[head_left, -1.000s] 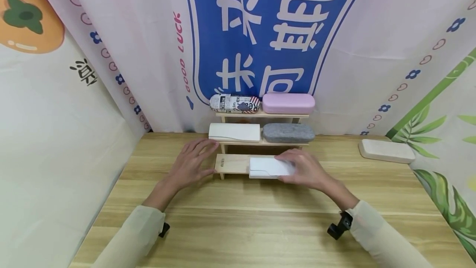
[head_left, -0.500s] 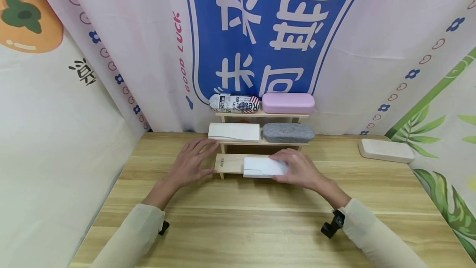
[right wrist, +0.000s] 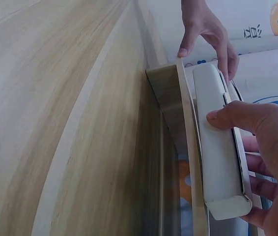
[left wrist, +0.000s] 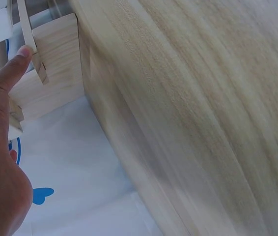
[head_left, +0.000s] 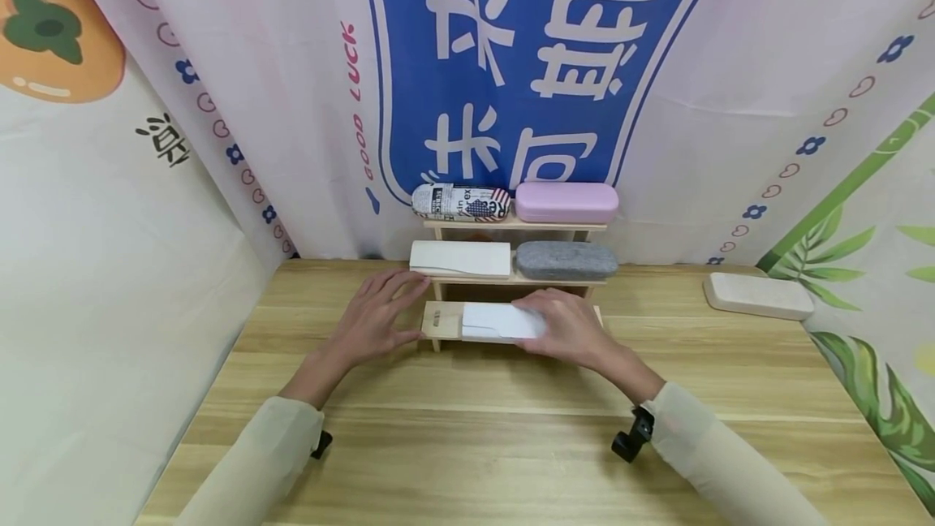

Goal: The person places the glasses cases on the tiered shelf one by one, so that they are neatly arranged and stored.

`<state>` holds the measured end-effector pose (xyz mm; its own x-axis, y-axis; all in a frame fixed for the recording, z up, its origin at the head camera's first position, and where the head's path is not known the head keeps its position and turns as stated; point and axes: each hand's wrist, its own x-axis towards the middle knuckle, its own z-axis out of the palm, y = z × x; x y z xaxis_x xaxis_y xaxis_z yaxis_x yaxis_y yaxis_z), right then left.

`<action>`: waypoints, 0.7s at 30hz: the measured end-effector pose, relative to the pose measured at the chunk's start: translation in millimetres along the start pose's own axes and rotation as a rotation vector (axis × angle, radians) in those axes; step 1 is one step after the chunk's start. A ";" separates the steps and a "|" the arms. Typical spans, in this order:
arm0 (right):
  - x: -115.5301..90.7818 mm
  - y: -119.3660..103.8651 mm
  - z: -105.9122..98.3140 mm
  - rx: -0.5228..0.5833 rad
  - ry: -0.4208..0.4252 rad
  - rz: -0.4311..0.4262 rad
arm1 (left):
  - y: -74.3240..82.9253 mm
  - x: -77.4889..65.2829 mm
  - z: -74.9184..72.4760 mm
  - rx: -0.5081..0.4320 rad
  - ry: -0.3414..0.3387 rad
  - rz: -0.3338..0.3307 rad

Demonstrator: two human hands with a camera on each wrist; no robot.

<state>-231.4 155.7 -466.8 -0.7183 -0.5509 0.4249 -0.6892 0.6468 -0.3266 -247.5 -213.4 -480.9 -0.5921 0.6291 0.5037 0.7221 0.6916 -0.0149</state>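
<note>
My right hand point(head_left: 566, 327) holds a white glasses case point(head_left: 500, 321) over the bottom step of a wooden three-tier display stand point(head_left: 441, 321). In the right wrist view the thumb presses the front of the case point(right wrist: 220, 147) while the fingers curl behind it; the case lies close along the step's front edge. My left hand point(head_left: 377, 316) rests at the stand's left end. Its thumb touches the end of the bottom step, and its spread fingers reach the middle step near a cream-white case point(head_left: 460, 259). The left wrist view shows that thumb point(left wrist: 16, 69) against the board's edge.
A grey felt case point(head_left: 566, 260) lies on the middle step. On the top step are a newspaper-print case point(head_left: 460, 203) and a pink case point(head_left: 566, 202). Far right on the wooden table point(head_left: 475, 445) lies a beige case point(head_left: 760, 296). Printed curtains stand behind.
My right hand has moved left along the bottom step with the white glasses case, coming closer to the left hand. The left hand has stayed at the stand's end.
</note>
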 end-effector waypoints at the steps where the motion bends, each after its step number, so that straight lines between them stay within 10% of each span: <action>1: 1.3 -0.5 1.3 -0.007 0.003 0.002 | -0.4 -0.1 0.2 0.002 0.003 0.003; 21: 15.7 -12.9 15.1 -0.087 -0.012 0.041 | -3.9 -2.0 3.9 -0.001 0.030 0.011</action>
<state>-235.3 130.7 -468.7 -0.7475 -0.5285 0.4024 -0.6484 0.7122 -0.2691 -250.5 -216.1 -485.3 -0.5729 0.6259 0.5292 0.7292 0.6840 -0.0195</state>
